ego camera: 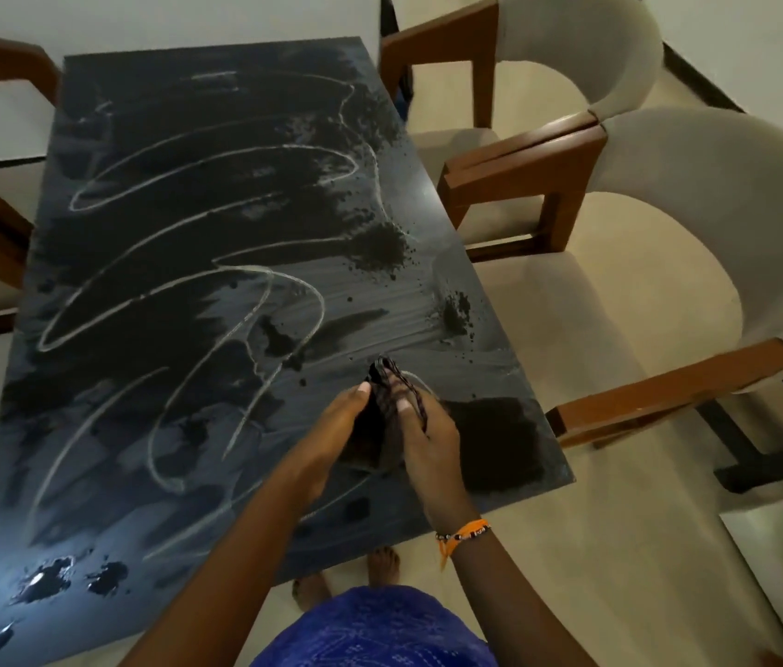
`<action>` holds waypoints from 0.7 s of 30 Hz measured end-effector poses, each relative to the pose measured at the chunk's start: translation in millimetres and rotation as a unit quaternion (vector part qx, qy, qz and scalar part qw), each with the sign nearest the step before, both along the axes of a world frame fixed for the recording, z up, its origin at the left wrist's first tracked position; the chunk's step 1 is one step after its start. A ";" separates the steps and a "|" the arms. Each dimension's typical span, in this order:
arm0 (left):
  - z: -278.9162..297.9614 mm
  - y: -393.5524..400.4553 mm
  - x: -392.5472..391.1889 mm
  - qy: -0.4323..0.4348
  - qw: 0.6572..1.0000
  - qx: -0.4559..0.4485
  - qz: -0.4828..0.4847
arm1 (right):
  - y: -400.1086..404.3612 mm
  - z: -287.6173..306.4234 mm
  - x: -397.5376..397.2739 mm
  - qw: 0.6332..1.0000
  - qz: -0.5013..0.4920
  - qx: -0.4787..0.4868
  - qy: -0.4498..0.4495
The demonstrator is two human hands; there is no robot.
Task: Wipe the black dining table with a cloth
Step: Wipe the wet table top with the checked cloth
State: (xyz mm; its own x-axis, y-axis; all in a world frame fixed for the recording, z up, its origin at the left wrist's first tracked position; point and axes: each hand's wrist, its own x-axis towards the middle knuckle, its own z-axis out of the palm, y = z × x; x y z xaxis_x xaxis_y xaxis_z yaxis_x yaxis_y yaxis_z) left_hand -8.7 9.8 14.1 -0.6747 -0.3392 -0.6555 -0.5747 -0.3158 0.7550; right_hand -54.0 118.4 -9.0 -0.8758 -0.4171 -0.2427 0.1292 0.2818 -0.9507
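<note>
Both hands, the left hand (332, 426) and right hand (428, 445), clutch a bunched dark cloth (387, 402) over the black table (178, 262) near its right edge. Dusty streaks and wet patches cover the top. Cream chairs (659, 262) crowd that right edge.

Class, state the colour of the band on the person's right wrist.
Orange, with small dark and light beads; the wristband shows in the head view.
</note>
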 end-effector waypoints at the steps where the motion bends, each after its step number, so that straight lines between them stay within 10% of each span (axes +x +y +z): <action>1: 1.3 -6.0 1.8 0.007 1.000 -0.006 0.025 | -7.9 3.7 -0.1 0.997 0.004 -0.049 -0.052; 7: 9.7 -47.0 15.9 0.028 0.986 -0.092 0.133 | -61.6 10.9 -4.1 0.960 0.018 -0.159 -0.229; 21: 26.9 -173.4 60.2 0.092 0.973 -0.043 0.206 | -221.2 -8.2 -3.2 0.926 0.129 -0.161 -0.315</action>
State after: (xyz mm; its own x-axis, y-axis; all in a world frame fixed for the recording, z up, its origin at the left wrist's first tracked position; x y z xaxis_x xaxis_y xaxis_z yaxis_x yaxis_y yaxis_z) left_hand 51.5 -163.7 41.0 -0.5732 -0.6540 -0.4937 -0.2662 -0.4212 0.8670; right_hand -57.2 -102.9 -17.1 -0.4635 -0.7323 -0.4989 0.6557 0.0953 -0.7490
